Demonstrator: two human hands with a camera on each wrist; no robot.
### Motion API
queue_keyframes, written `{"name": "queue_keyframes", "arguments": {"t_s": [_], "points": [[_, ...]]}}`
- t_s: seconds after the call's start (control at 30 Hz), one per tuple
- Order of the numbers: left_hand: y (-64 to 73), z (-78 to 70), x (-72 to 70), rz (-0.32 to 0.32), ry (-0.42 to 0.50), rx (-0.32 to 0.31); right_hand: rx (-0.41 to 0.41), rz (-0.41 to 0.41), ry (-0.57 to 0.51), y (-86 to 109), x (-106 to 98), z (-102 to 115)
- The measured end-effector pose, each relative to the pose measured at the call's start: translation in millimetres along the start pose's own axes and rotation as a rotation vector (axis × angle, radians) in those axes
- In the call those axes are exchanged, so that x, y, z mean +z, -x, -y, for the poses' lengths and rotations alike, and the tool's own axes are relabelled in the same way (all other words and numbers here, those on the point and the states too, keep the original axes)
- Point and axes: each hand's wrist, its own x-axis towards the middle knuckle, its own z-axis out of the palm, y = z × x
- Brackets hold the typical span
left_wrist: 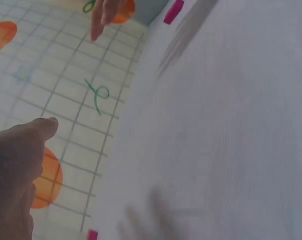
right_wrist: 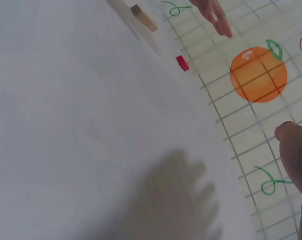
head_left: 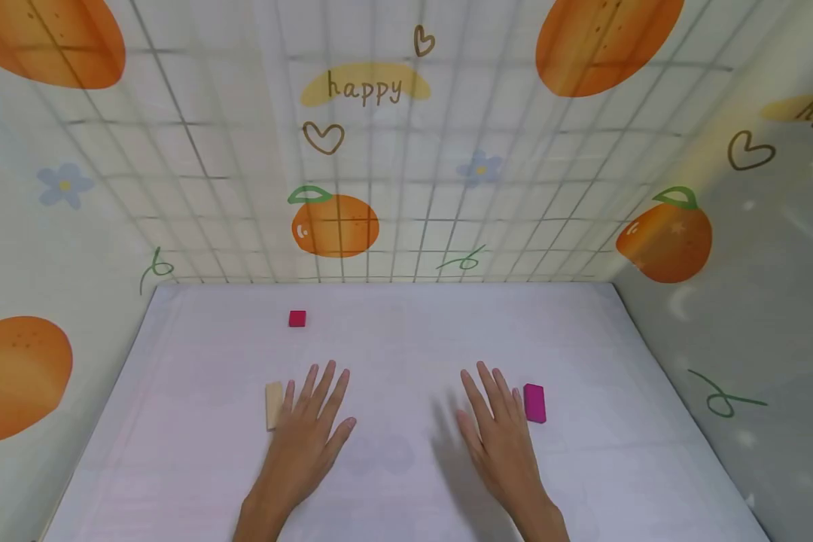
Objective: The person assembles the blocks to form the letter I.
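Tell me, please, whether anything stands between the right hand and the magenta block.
Nothing visible does: in the head view, the magenta block appears just to the right of the right hand, with no other object between them.

head: above, forward-down | 2 wrist views: nearer, inward | shared: tabletop (head_left: 400, 339)

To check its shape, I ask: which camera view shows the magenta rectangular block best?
The head view: the magenta rectangular block lies well inside the frame, its top face clear, beside the right hand. The left wrist view catches it at the top edge; the right wrist view, not at all.
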Motion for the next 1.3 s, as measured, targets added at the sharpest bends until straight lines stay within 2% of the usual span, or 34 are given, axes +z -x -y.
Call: {"name": "queue_keyframes", "arguments": {"t_s": [0.27, 0.53, 0.63, 0.8, 1.03, 1.3], "points": [[10.9, 29.7, 1.6, 0.006, 0.023, -0.091, 0.039, 0.02, 0.026, 10.4, 2.4, -27.2], [25.8, 54.5, -0.7, 0.02, 0.024, -0.209, 0.032, -0.025, 0.04, 20.8, 12.5, -52.5], [29.4, 62.8, -1.0, 0.015, 0.022, -0.239, 0.052, -0.014, 0.03, 23.1, 13.3, -60.0], [31.9, 71.9, -2.2, -0.011, 0.044, -0.243, 0.095, 0.016, 0.024, 26.8, 11.9, -71.1], [34.3, 75.1, -4.7, -0.008, 0.046, -0.241, 0.111, -0.018, 0.012, 26.7, 13.5, -86.9], [37.8, 81.6, -3.4, 0.004, 0.056, -0.26, 0.253, 0.068, -0.033, 24.6, 8.4, -100.3]]}}
